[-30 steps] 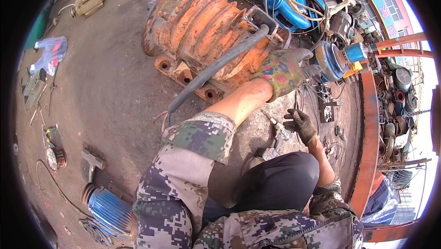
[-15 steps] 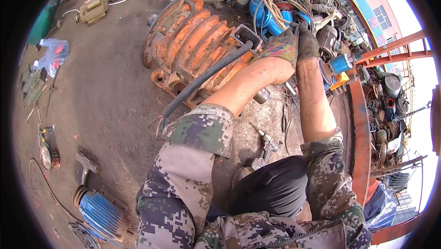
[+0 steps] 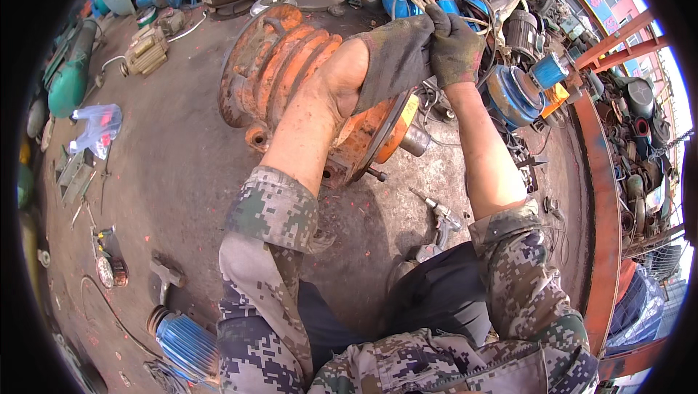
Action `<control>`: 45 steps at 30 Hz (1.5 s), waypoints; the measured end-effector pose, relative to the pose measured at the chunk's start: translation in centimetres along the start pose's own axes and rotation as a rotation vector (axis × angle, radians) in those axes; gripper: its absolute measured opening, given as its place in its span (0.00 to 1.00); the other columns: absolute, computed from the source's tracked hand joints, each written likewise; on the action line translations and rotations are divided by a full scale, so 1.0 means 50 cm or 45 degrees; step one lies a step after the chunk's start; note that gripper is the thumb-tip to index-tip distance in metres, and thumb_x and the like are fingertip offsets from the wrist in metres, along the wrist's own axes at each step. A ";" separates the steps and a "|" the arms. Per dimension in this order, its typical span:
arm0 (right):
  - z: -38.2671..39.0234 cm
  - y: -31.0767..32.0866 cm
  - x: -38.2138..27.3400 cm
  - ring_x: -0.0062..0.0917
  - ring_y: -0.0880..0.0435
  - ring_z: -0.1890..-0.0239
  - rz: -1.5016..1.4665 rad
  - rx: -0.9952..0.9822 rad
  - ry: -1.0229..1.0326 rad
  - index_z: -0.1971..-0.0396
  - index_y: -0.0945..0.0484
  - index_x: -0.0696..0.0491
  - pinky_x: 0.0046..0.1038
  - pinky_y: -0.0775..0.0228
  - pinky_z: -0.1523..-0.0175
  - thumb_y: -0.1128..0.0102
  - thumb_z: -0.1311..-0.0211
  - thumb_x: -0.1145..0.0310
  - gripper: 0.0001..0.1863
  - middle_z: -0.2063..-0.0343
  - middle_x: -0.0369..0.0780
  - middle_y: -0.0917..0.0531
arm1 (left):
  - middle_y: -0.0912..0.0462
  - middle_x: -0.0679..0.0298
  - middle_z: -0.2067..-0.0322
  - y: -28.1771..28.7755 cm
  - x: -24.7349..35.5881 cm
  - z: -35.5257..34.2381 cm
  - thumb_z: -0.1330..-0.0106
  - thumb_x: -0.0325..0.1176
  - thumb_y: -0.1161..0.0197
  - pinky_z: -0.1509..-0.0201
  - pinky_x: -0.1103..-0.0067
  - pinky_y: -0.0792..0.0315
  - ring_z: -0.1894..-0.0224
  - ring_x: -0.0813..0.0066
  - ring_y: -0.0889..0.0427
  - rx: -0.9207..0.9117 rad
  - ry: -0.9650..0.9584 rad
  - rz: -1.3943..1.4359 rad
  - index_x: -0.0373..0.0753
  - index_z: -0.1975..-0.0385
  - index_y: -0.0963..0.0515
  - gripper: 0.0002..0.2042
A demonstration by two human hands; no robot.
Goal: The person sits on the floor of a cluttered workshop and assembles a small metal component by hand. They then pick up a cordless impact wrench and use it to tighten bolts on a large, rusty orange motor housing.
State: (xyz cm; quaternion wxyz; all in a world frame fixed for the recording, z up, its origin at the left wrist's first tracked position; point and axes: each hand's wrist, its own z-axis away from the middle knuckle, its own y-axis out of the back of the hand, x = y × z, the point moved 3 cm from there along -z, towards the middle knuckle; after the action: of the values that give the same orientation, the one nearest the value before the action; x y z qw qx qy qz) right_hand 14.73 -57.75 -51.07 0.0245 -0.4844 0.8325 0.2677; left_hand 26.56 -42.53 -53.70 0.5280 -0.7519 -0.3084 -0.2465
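Observation:
My left hand [image 3: 352,67] is partly inside a dark grey work glove [image 3: 396,58]. The heel of that hand shows bare at the cuff, and its fingers are hidden in the fabric. Gloved as well, my right hand [image 3: 458,46] has its fingers closed on the fingertip end of the left glove, which is stretched between the hands. Below and behind them lies a rusty orange ribbed motor [image 3: 273,59], partly covered by my left forearm. Its metal shaft [image 3: 416,139] sticks out to the right.
A cordless power tool [image 3: 442,223] lies on the ground before my knees. To the left are a hammer [image 3: 167,276], a blue finned motor [image 3: 185,344] and a clear plastic bag [image 3: 98,129]. A rusty steel beam [image 3: 598,212] and heaped parts bound the right side.
My hands have drawn apart from being close together, and the left glove is now stretched, with my left hand nearer. The view has shifted; the thick black cable is no longer visible.

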 end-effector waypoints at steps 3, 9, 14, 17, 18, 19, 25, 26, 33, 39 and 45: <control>-0.006 0.033 0.041 0.45 0.13 0.67 -0.127 -0.069 -0.347 0.61 0.11 0.55 0.38 0.23 0.58 0.40 0.29 0.38 0.31 0.68 0.51 0.12 | 0.26 0.56 0.31 -0.002 0.015 0.014 0.18 0.35 0.50 0.24 0.69 0.30 0.30 0.65 0.25 0.118 0.067 -0.309 0.32 0.28 0.34 0.23; -0.040 0.052 0.001 0.49 0.14 0.66 -0.258 0.087 -0.238 0.65 0.13 0.58 0.43 0.26 0.58 0.44 0.29 0.33 0.36 0.72 0.54 0.15 | 0.25 0.57 0.32 -0.016 0.062 0.041 0.18 0.35 0.49 0.25 0.69 0.29 0.32 0.66 0.24 0.210 0.075 -0.416 0.33 0.28 0.33 0.23; -0.009 0.080 -0.100 0.11 0.21 0.66 -1.156 -0.613 -0.168 0.39 0.20 0.53 0.17 0.25 0.61 0.48 0.31 0.30 0.41 0.72 0.32 0.17 | 0.24 0.58 0.33 0.014 0.057 0.047 0.18 0.35 0.48 0.26 0.69 0.28 0.33 0.66 0.22 0.208 -0.059 -0.405 0.33 0.29 0.31 0.22; -0.017 0.061 -0.118 0.13 0.20 0.66 -0.684 -0.467 0.033 0.50 0.14 0.57 0.18 0.25 0.64 0.32 0.28 0.49 0.24 0.68 0.32 0.14 | 0.23 0.56 0.34 0.009 0.060 0.038 0.19 0.33 0.48 0.26 0.69 0.28 0.34 0.65 0.21 0.110 -0.130 -0.493 0.32 0.31 0.29 0.21; -0.026 0.061 -0.103 0.14 0.20 0.68 -0.750 -0.366 -0.155 0.53 0.13 0.58 0.21 0.25 0.64 0.32 0.29 0.52 0.22 0.70 0.33 0.14 | 0.22 0.55 0.35 -0.010 0.082 0.048 0.19 0.31 0.47 0.26 0.68 0.28 0.34 0.64 0.21 0.085 -0.092 -0.547 0.31 0.31 0.29 0.21; -0.038 0.056 -0.074 0.16 0.21 0.70 -0.816 -0.264 -0.343 0.56 0.12 0.59 0.23 0.25 0.64 0.32 0.29 0.54 0.20 0.73 0.33 0.14 | 0.22 0.53 0.35 -0.031 0.106 0.061 0.20 0.30 0.47 0.26 0.68 0.28 0.34 0.63 0.21 0.061 -0.053 -0.602 0.31 0.31 0.29 0.20; -0.065 0.083 0.111 0.16 0.21 0.77 -0.896 0.083 -0.643 0.61 0.12 0.58 0.24 0.28 0.72 0.31 0.29 0.55 0.18 0.75 0.36 0.14 | 0.25 0.43 0.35 -0.148 0.276 0.179 0.25 0.45 0.37 0.33 0.55 0.24 0.36 0.52 0.20 -0.279 -1.224 -1.333 0.29 0.30 0.31 0.31; -0.066 0.071 0.092 0.16 0.20 0.77 -0.870 0.050 -0.594 0.61 0.12 0.58 0.24 0.27 0.72 0.32 0.29 0.55 0.19 0.75 0.35 0.14 | 0.25 0.43 0.35 -0.175 0.324 0.223 0.25 0.45 0.37 0.34 0.55 0.24 0.36 0.52 0.20 -0.299 -1.386 -1.474 0.29 0.30 0.31 0.31; -0.028 0.034 -0.024 0.19 0.19 0.76 -0.728 -0.225 -0.327 0.62 0.12 0.58 0.30 0.25 0.69 0.34 0.28 0.52 0.21 0.78 0.37 0.15 | 0.24 0.44 0.36 -0.223 0.326 0.401 0.25 0.45 0.36 0.35 0.57 0.24 0.37 0.54 0.20 -0.042 -1.371 -2.093 0.29 0.30 0.31 0.31; -0.029 0.017 -0.064 0.18 0.21 0.77 -0.713 -0.173 -0.226 0.66 0.13 0.58 0.29 0.28 0.69 0.34 0.28 0.53 0.20 0.81 0.36 0.18 | 0.23 0.45 0.37 -0.217 0.321 0.442 0.25 0.45 0.36 0.36 0.59 0.24 0.38 0.55 0.20 0.077 -1.298 -2.197 0.30 0.30 0.31 0.31; -0.025 0.035 -0.087 0.19 0.20 0.80 -0.669 -0.165 -0.259 0.67 0.13 0.59 0.27 0.26 0.74 0.34 0.29 0.55 0.19 0.82 0.37 0.17 | 0.23 0.46 0.38 -0.186 0.305 0.460 0.25 0.45 0.35 0.36 0.60 0.24 0.39 0.56 0.20 0.205 -1.217 -2.272 0.30 0.30 0.31 0.31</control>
State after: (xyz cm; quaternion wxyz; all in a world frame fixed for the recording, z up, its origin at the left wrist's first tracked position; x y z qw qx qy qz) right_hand 15.87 -54.21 -47.97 0.1456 -0.6546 0.6530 0.3519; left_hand 31.35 -15.35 -44.49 0.0215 -0.2292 -0.9518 -0.2027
